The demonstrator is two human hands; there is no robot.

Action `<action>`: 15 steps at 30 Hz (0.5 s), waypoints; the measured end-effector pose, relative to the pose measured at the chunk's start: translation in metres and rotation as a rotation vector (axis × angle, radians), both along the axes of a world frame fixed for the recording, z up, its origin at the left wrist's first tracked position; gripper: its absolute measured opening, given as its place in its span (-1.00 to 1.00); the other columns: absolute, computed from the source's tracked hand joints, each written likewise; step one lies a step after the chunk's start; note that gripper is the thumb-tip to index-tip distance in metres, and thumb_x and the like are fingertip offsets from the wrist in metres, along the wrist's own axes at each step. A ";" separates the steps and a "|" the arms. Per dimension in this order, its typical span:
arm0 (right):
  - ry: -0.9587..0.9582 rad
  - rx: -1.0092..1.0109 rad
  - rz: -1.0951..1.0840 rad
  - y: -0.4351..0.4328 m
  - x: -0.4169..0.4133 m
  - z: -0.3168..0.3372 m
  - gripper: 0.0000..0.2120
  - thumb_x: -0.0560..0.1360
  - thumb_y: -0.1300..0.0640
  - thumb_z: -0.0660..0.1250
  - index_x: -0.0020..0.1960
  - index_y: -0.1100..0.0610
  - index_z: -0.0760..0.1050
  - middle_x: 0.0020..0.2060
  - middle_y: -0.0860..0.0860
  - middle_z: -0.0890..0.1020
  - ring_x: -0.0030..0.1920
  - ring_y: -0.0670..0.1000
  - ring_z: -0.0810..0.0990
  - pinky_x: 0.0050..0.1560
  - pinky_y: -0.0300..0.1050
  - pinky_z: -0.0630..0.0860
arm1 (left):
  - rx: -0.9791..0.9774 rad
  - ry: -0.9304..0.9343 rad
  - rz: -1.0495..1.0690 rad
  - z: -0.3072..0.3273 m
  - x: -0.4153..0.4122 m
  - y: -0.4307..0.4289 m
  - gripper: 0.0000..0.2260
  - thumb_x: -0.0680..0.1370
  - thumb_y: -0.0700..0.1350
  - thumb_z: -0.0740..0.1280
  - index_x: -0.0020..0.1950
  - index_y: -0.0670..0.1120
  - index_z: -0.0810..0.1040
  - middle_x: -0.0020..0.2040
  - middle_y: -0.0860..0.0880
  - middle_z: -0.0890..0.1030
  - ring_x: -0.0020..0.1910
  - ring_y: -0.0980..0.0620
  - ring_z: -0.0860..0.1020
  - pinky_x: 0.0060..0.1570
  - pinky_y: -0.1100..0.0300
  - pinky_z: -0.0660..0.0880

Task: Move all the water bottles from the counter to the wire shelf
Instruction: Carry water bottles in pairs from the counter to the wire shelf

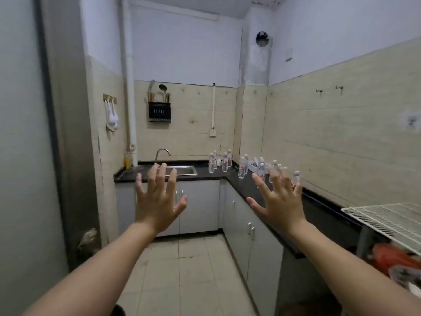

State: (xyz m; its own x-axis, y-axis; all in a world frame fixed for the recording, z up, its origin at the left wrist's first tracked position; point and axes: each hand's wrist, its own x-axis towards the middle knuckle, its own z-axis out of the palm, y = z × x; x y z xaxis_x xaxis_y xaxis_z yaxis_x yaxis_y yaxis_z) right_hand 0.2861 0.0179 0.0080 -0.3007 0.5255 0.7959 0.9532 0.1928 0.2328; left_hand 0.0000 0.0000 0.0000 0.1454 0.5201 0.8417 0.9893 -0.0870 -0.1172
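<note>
**A:** Plastic in either hand?

**B:** No. My left hand [157, 201] and my right hand [276, 201] are both raised in front of me, backs toward me. The fingers are straight and spread wide, and they hold nothing and touch nothing.

**A:** Where are the bottles, then?

**B:** Past my fingertips. The small clear plastic water bottles with white caps and red-and-white labels [242, 169] stand upright on the black L-shaped countertop [205, 175]. Four stand on the back run near the corner, to the right of the sunken stainless-steel sink [182, 171]. The rest are strung along the right run, next to a low white slotted tray [252, 166]. My right fingers cover several of them, so I cannot count them.

**A:** And the shelf?

**B:** The white wire shelf [387, 220] is at my lower right, at the near end of the right run and well apart from the bottles. Something orange and blurred [391, 258] lies under it.

**A:** Anything else around?

**B:** A curved metal tap [162, 153] rises behind the sink, with a yellow bottle [127, 161] to its left. Pale grey cabinet doors [200, 206] run under the countertop. A black utensil rack [159, 112] hangs on the beige tiled wall.
</note>
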 end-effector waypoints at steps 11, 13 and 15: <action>-0.079 -0.115 -0.082 0.103 -0.029 -0.005 -0.45 0.38 -0.25 0.04 0.24 0.02 0.37 0.22 0.23 0.50 0.28 0.25 0.31 0.04 0.48 0.35 | -0.210 -0.239 0.036 -0.026 -0.012 0.114 -0.39 0.40 0.18 0.05 0.23 -0.24 0.43 0.22 -0.36 0.49 0.27 -0.30 0.38 0.09 -0.39 0.34; -0.058 -0.126 -0.071 0.119 -0.034 -0.005 -0.46 0.39 -0.24 0.05 0.25 0.02 0.36 0.21 0.24 0.51 0.27 0.21 0.25 0.04 0.48 0.35 | -0.259 -0.290 0.034 -0.026 -0.009 0.134 -0.36 0.41 0.18 0.02 0.26 -0.25 0.43 0.26 -0.35 0.46 0.28 -0.33 0.41 0.15 -0.38 0.30; -0.035 -0.122 -0.068 0.135 -0.038 -0.007 -0.48 0.40 -0.22 0.05 0.24 0.03 0.38 0.20 0.25 0.52 0.26 0.19 0.25 0.03 0.48 0.36 | -0.258 -0.295 0.037 -0.029 -0.007 0.156 -0.36 0.41 0.18 0.02 0.27 -0.25 0.43 0.27 -0.34 0.46 0.29 -0.33 0.41 0.16 -0.37 0.29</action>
